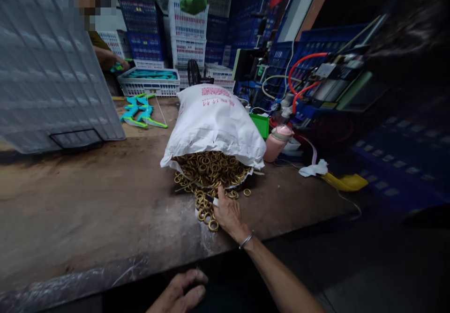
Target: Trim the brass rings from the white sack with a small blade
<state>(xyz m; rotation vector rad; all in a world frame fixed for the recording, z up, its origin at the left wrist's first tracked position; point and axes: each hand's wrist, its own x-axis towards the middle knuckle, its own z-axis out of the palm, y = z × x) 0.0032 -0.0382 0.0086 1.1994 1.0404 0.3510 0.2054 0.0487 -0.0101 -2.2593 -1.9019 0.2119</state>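
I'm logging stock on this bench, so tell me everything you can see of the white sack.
The white sack looks like woven plastic, with red print near its far end. It lies on its side on the brown table, bulging, its mouth open toward the camera. Gold-coloured rings fill the mouth and spill onto the table, where the right hand rests on them, clear of the sack.

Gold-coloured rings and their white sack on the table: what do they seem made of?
The small gold-coloured rings look like metal, perhaps brass: dull yellow sheen with bright glints. The white printed sack looks like woven plastic: stiff creases, faint gloss, weave unclear.
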